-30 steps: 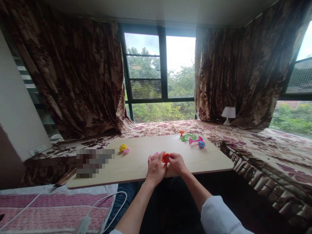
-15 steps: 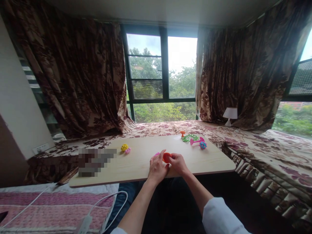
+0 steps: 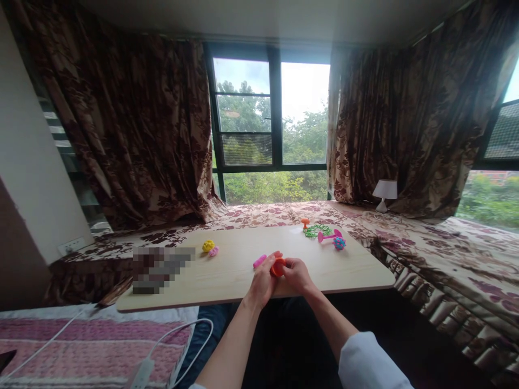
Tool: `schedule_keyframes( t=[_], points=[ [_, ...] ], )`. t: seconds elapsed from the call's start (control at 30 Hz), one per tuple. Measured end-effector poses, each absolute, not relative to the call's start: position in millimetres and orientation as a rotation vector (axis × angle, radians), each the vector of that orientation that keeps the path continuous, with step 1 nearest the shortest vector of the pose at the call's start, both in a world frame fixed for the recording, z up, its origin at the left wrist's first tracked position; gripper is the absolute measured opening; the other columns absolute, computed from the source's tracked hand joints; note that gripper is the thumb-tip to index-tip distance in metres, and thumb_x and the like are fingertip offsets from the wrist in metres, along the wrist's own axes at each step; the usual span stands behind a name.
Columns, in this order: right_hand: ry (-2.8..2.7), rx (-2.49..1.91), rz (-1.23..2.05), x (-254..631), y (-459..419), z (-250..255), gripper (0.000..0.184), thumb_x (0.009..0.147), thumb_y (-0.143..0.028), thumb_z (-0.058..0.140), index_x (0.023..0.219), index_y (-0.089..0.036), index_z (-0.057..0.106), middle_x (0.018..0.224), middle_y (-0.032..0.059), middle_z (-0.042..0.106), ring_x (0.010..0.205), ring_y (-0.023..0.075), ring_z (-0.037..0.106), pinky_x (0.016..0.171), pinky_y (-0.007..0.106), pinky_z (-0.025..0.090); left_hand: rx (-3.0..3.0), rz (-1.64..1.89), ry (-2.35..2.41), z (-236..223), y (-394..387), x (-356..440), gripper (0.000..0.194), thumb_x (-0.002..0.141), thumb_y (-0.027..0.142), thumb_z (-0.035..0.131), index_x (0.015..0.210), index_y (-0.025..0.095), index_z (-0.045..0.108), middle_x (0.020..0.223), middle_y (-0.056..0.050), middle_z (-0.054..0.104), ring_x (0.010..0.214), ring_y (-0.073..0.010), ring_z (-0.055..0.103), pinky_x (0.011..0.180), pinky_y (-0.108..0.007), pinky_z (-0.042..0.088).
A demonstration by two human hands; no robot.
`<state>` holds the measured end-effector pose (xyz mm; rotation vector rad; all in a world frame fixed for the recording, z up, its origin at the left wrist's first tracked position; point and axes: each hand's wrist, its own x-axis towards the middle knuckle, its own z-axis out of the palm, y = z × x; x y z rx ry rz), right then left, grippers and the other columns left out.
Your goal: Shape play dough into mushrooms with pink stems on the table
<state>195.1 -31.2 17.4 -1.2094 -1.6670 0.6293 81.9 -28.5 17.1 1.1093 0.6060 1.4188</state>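
Note:
Between my two hands, over the near edge of the table, is a small round orange piece point(image 3: 278, 267) that looks like a cup or disc. My left hand point(image 3: 263, 281) cups it from the left with its fingers bent around it. The thumb and fingers of my right hand point(image 3: 299, 274) grip its right side. Part of the piece is hidden by the fingers, so its exact kind is unclear. Just beyond my left hand a pink stick-like piece point(image 3: 259, 261) lies on the light wooden table point(image 3: 235, 275).
On the table's far right are an orange knob-shaped piece point(image 3: 305, 223), a green stringy loop point(image 3: 318, 231), a pink dumbbell-like piece point(image 3: 326, 236) and a blue-pink spiky ball point(image 3: 339, 243). Yellow point(image 3: 208, 246) and pink point(image 3: 214, 251) lumps sit left. A lamp point(image 3: 384, 193) stands beyond.
My left hand has turned and lowered its fingers, now cupping the orange piece and showing more of the pink stick-like piece. The right hand keeps its grip. The view has shifted slightly.

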Motion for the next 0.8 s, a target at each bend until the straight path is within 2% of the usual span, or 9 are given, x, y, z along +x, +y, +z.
schedule_keyframes(
  t=[0.27, 0.43, 0.8],
  points=[
    [-1.695, -1.242, 0.499, 196, -22, 10, 0.02, 0.087, -0.03, 0.051, 0.096, -0.014, 0.058, 0.092, 0.0036, 0.061, 0.078, 0.014, 0.059, 0.07, 0.032, 0.05, 1.006, 1.417, 0.515, 23, -34, 82, 0.026, 0.083, 0.028, 0.052, 0.105, 0.014, 0.055, 0.107, -0.007, 0.058, 0.094, -0.0189, 0.057, 0.08, -0.04, 0.048],
    [-1.689, -1.196, 0.475, 197, -22, 8, 0.019, 0.087, -0.029, 0.052, 0.092, -0.012, 0.059, 0.087, 0.0023, 0.061, 0.074, 0.0132, 0.06, 0.066, 0.03, 0.05, 0.962, 1.388, 0.525, 26, -37, 82, 0.026, 0.084, 0.028, 0.052, 0.105, 0.015, 0.055, 0.107, -0.007, 0.058, 0.091, -0.0177, 0.058, 0.077, -0.038, 0.049],
    [-1.519, -1.268, 0.352, 198, -16, 6, 0.019, 0.087, -0.03, 0.051, 0.093, -0.013, 0.057, 0.091, 0.0033, 0.059, 0.075, 0.0131, 0.058, 0.067, 0.03, 0.049, 0.975, 1.29, 0.522, 29, -40, 83, 0.023, 0.084, 0.027, 0.052, 0.103, 0.015, 0.056, 0.104, -0.006, 0.059, 0.089, -0.0171, 0.058, 0.076, -0.037, 0.049]
  ],
)
